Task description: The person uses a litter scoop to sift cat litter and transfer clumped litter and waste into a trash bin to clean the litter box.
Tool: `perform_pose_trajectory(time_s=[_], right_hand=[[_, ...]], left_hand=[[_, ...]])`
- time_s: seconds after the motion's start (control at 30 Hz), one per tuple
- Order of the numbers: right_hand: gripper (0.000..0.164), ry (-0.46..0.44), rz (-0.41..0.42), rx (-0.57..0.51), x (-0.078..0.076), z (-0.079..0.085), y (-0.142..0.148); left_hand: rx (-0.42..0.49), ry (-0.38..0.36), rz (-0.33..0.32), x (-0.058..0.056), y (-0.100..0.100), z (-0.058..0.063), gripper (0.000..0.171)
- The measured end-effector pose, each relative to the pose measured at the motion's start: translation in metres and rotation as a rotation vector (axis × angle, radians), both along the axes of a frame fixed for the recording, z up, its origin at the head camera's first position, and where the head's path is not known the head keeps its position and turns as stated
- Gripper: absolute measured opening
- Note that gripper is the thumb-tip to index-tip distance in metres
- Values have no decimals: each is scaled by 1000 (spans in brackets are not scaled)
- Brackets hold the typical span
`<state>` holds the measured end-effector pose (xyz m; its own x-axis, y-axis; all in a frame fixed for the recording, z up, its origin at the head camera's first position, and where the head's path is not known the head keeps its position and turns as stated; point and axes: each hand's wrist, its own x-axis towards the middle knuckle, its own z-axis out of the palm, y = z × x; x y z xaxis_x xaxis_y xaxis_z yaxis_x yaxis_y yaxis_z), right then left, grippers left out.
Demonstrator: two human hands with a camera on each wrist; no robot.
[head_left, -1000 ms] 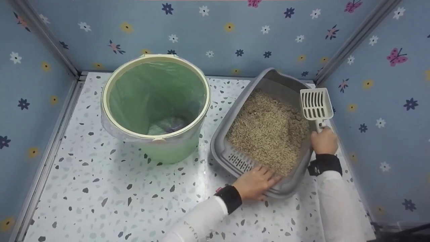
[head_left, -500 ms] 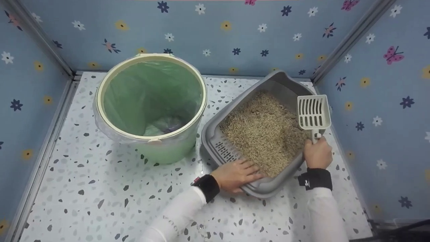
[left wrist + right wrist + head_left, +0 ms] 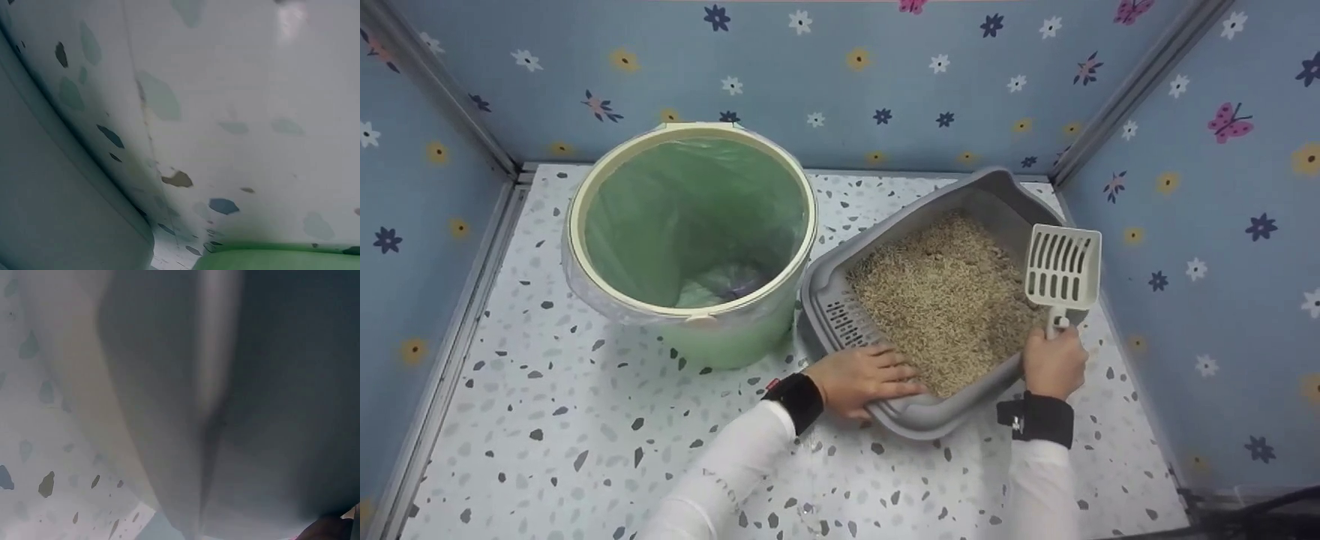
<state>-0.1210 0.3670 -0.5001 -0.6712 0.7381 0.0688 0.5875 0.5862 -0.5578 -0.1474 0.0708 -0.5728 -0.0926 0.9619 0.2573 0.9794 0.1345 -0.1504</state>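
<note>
A grey litter box [image 3: 840,270] full of tan granular litter [image 3: 945,300] sits turned at an angle on the floor. My left hand [image 3: 862,379] grips its near rim beside the slotted ledge, fingers over the inside and thumb outside. At the box's right side, my right hand [image 3: 1055,362] holds the handle of a white slotted litter scoop [image 3: 1063,264], head upward and with no litter visible on it. That hand is up against the box's side wall; whether it also grips the rim is hidden. The box's grey wall [image 3: 270,439] fills most of the right wrist view.
A green bin [image 3: 727,341] lined with a clear bag stands close to the box's left, with something crumpled at its bottom. Blue flowered walls [image 3: 825,75] enclose the speckled white floor [image 3: 585,450]. The bin's edge [image 3: 270,259] shows in the left wrist view.
The litter box has turned clockwise, and its near end has shifted left toward the bin. Both hands moved left with it, and the scoop came lower and nearer. The view also drifted slightly.
</note>
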Motion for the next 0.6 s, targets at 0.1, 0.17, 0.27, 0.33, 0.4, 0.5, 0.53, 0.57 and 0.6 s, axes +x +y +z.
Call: perform_pose_trajectory(time_s=[0.1,0.17,0.27,0.33,0.4,0.5,0.53,0.57,0.6], right_hand=[[44,-32,19,6,2,2,0],[45,-58,52,29,2,5,3],[47,-100,121,84,2,9,11],[49,-110,167,136,-1,12,19],[50,-116,211,192,-7,15,27],[54,-116,272,290,-19,20,41],[54,-122,294,314,-24,22,46],[54,-131,313,334,-29,24,50],[53,-143,332,348,-33,25,55]], left_hand=[[24,-38,9,2,-1,0,81],[23,-57,28,5,-1,1,84],[6,-84,83,12,1,4,83],[-10,-113,141,18,4,7,82],[-23,-165,220,27,10,12,84],[-32,-253,372,44,24,20,92],[-30,-275,425,50,30,23,95],[-26,-292,475,56,37,25,97],[-20,-306,518,61,43,27,98]])
